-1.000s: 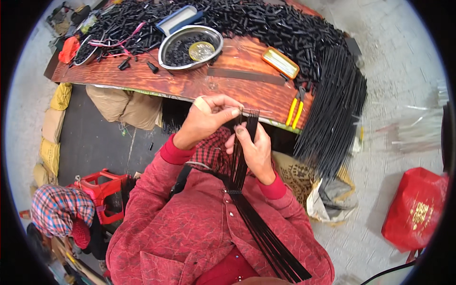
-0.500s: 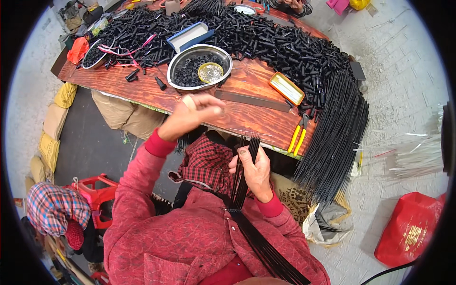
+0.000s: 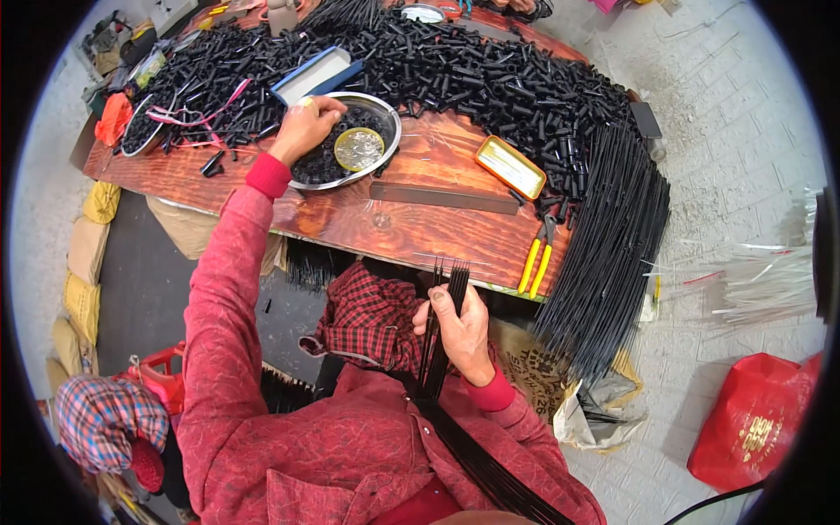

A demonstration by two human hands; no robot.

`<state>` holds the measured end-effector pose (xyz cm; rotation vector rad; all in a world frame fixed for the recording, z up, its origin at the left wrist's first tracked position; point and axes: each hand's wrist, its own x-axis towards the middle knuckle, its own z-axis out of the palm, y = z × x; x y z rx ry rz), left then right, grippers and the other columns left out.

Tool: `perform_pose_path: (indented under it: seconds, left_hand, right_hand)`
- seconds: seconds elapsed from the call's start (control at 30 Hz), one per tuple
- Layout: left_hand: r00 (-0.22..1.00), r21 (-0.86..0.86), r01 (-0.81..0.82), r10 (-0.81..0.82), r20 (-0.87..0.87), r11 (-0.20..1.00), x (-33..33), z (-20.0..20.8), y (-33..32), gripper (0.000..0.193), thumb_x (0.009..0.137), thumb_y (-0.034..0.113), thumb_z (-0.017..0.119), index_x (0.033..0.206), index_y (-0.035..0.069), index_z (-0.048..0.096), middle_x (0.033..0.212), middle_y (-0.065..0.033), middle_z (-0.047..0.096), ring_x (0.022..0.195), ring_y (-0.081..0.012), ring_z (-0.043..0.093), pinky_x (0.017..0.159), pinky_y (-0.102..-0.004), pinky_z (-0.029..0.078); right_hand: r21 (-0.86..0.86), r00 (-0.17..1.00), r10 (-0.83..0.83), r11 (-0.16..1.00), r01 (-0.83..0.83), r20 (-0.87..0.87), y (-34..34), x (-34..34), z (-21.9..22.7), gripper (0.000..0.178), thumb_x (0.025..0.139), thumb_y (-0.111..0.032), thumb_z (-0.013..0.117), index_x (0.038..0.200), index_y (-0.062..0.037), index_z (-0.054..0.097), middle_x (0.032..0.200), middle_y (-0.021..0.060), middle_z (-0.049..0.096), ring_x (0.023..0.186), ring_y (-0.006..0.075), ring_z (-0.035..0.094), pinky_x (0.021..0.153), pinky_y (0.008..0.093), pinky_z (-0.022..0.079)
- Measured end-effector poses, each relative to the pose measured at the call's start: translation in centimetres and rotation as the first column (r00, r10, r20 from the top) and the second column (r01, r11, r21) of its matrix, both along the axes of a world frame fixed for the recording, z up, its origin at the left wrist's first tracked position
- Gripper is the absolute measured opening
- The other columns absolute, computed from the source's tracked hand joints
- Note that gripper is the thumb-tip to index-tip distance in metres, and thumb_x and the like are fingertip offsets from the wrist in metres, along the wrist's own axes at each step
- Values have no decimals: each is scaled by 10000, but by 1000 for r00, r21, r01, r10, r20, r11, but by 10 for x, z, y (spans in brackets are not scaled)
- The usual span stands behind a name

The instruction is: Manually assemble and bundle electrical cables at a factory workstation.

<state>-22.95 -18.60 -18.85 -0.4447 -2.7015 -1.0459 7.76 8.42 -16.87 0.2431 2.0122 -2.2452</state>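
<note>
My left hand (image 3: 304, 131) is over the left part of a steel bowl (image 3: 395, 140). Its fingers are bent together, and whatever they hold, if anything, is too small to make out. Small black parts (image 3: 319, 166) fill the bowl, along with a round yellow-rimmed tin (image 3: 359, 150) of tiny shiny pieces. Close to my lap, my right hand (image 3: 462, 331) grips a bundle of thin black rods (image 3: 435, 354). Their tips stick up past the fingers, while their long ends run down across my jacket to the lower right.
Black tubular parts (image 3: 490, 79) are heaped along the back of the wooden table (image 3: 429, 223). Yellow-handled pliers (image 3: 535, 262), a flat dark bar (image 3: 446, 198) and an orange-rimmed tray (image 3: 511, 168) lie near its front. More black rods (image 3: 612, 254) hang over the right end. Another person (image 3: 109, 420) is at lower left.
My left hand has moved forward and left from above the table's front edge to the bowl, and its fingers have closed together. My right hand still holds the rods.
</note>
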Motion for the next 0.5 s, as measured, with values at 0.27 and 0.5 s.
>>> perform_pose_path:
  seconds: [0.27,0.5]
  left_hand:
    - [995,-103,41,-50,-82,994,-61,8,75,216,906,216,639,1067,113,740,954,-113,729,874,-259,706,800,-373,537]
    - [946,-357,-71,-50,-320,931,-79,-4,120,315,777,243,723,1088,196,726,1084,-74,632,1058,-315,599,863,-439,520]
  right_hand:
    - [-5,999,-31,1000,31,23,8,-10,-7,237,1048,-229,540,990,-1,509,720,107,656,624,159,633,620,291,530]
    - [-22,997,-66,998,67,37,21,-13,-11,261,1050,-250,539,986,2,508,723,106,657,624,157,634,622,290,533]
